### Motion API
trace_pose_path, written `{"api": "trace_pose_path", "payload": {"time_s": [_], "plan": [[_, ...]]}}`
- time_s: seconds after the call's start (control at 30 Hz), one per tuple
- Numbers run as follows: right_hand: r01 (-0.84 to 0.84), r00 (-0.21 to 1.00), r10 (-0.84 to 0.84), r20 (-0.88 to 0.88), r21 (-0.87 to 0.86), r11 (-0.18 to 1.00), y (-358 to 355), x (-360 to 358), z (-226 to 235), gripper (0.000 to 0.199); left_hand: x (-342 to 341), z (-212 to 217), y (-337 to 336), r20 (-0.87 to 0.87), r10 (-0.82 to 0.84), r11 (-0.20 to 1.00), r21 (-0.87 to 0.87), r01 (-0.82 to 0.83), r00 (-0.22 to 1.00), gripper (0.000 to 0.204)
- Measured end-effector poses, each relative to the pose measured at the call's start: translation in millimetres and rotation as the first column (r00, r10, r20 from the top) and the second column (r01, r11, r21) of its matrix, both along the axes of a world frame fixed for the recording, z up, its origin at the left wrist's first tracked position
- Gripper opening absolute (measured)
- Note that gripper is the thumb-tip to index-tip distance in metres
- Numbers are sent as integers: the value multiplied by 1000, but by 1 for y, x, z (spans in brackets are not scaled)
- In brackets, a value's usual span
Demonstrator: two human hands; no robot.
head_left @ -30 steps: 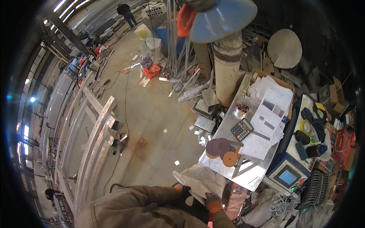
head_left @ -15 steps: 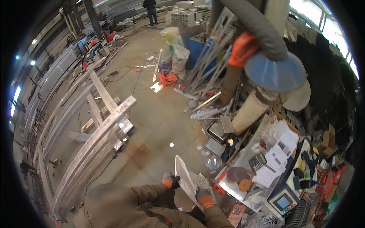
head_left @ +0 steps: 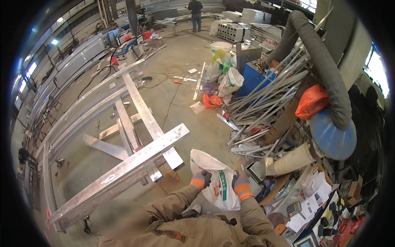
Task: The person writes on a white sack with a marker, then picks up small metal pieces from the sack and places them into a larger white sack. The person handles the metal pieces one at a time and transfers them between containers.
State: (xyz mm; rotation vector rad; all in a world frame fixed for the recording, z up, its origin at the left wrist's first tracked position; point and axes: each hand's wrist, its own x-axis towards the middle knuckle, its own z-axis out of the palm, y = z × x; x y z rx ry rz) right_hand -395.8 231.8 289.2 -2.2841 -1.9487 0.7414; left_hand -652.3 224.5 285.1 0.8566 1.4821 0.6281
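Observation:
A white woven sack (head_left: 220, 190) with green and red print hangs in front of my body, its upper rim partly spread. My left hand (head_left: 200, 180), in an orange and dark grey glove, is closed on the sack's left edge. On the other side my right hand (head_left: 242, 186), gloved alike, grips the right edge near the top. The sack's inside and contents cannot be seen. Left of it, the end of a long metal beam (head_left: 181, 132) rests on a rack of beams.
Thin metal profiles (head_left: 267, 96) lean in a heap at the right, by filled sacks (head_left: 231, 81) and an orange bag (head_left: 212, 101). A blue hood (head_left: 334, 133) hangs on a grey hose. A cluttered bench with a calculator (head_left: 293, 209) stands close at right. A person (head_left: 195, 15) stands far off.
My view has swung right to left, so the rack of beams sits nearer the middle. The sack has turned its printed side into view and is spread wider between my hands.

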Motion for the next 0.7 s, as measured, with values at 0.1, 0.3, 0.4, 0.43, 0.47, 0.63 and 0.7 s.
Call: {"api": "trace_pose_path", "payload": {"time_s": [0.1,0.3,0.4,0.43,0.47,0.63,0.7], "plan": [[122,993,-122,-7,112,986,61,5,15,49,-10,10,45,-103,38,997,68,-31,994,62],[18,962,94,-255,404,915,205,16,11,28,-4,55,156,-20,16,1000,-15,-17,1000,91],[-89,888,294,-353,496,864,283,-11,-1,29,13,63,226,-18,70,997,32,-70,997,97],[-122,907,277,-318,432,894,303,-23,0,30,17,67,257,-33,99,993,63,-97,994,98],[-200,867,374,-329,458,866,322,-27,5,32,22,69,281,-60,109,991,84,-104,992,93],[-355,883,423,-203,301,885,420,-42,40,46,27,85,379,-7,166,981,101,-165,986,74],[-370,886,435,-164,316,874,463,-39,43,41,24,88,404,-31,184,960,218,-173,982,64]]}}
